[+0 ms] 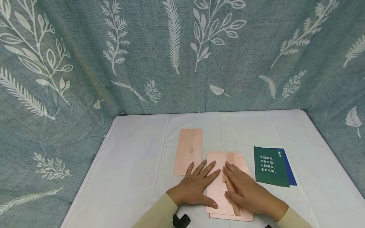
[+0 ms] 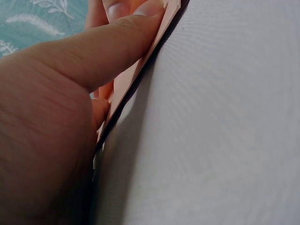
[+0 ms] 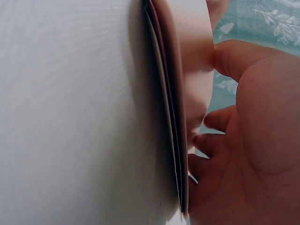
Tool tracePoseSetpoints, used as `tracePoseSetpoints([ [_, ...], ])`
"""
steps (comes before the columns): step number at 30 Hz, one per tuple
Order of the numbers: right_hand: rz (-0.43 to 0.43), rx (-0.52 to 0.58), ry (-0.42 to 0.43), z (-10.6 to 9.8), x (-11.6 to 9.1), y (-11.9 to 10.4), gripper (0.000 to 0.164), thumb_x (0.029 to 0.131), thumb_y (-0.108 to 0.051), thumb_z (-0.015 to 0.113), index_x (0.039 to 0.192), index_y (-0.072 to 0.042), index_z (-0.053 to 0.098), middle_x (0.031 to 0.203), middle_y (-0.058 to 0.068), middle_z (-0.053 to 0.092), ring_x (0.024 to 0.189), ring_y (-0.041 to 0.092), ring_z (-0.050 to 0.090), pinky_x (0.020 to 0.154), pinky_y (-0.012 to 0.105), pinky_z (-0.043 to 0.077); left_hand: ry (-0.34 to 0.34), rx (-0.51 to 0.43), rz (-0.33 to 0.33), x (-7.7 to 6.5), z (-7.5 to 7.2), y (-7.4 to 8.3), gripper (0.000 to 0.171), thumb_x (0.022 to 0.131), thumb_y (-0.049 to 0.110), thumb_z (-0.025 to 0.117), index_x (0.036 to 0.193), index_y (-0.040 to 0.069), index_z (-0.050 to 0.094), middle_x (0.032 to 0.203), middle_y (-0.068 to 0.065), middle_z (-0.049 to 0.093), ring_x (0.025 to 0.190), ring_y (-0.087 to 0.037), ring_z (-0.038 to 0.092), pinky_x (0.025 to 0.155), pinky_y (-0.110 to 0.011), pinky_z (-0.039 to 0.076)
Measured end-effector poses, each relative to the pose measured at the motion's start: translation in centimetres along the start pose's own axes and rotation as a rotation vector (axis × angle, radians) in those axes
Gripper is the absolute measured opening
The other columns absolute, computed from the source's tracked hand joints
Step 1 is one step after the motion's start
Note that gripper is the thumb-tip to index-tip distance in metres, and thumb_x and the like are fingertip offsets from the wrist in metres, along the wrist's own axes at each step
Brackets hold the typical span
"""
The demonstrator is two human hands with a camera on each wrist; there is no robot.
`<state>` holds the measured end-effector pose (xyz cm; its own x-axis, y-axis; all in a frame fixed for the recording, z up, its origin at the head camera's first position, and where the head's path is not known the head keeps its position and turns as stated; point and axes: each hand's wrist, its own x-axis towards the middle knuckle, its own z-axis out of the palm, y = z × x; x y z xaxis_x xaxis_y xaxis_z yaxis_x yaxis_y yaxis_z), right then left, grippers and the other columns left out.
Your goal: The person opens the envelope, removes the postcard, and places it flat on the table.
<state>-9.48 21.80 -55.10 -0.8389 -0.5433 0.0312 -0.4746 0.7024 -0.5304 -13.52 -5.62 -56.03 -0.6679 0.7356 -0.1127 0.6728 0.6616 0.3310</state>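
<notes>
A: Envelopes, pink, stacked at the near middle of the bench. The top envelope lies lengthwise away from the person, over a second envelope whose edges show at the right and near sides.

B: Hands?

A: Both flat on the stack. The left hand has its fingers spread and straight, palm partly on the white bench cover, fingertips and thumb on the top envelope's left edge. The right hand lies along the right side, fingers straight and together, pressing down a narrow folded flap. Neither grips anything; fingertips nearly meet at the middle.

B: Wrist views?

A: Close and blurred. Left wrist view: thumb pressing on the pink paper's edge against the white cover. Right wrist view: layered paper edges seen edge-on, beside the palm.

B: Around them?

A: A third pink envelope, just left of and beyond the stack, flap closed. To the right, apart from the stack, a dark green card with white characters, lying over a blue card. A leaf-print curtain rings the bench.
</notes>
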Motion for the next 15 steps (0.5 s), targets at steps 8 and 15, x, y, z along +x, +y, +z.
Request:
tracePoseSetpoints([
  [8, -0.007, 0.003, 0.000, 0.05, -0.04, 0.34, 0.073, 0.110, -0.050, 0.062, 0.170, -0.014, 0.040, 0.178, 0.012, 0.025, 0.159, 0.041, 0.029, 0.114, 0.067, 0.039, 0.002, -0.006, 0.000, -0.07, -0.06, 0.10, 0.116, 0.087, 0.081, 0.071, 0.176, 0.027, 0.019, 0.183, 0.003, -0.003, 0.165, -0.028, -0.006, 0.124, -0.070, 0.004],
  [15, -0.013, 0.000, 0.011, -0.23, -0.15, 0.27, 0.072, 0.110, -0.048, 0.062, 0.169, -0.013, 0.042, 0.177, 0.013, 0.027, 0.156, 0.042, 0.035, 0.112, 0.066, 0.042, 0.000, -0.002, -0.003, -0.04, 0.03, 0.05, 0.116, 0.087, 0.082, 0.071, 0.177, 0.028, 0.019, 0.183, 0.004, -0.003, 0.165, -0.027, -0.007, 0.124, -0.070, 0.004],
])
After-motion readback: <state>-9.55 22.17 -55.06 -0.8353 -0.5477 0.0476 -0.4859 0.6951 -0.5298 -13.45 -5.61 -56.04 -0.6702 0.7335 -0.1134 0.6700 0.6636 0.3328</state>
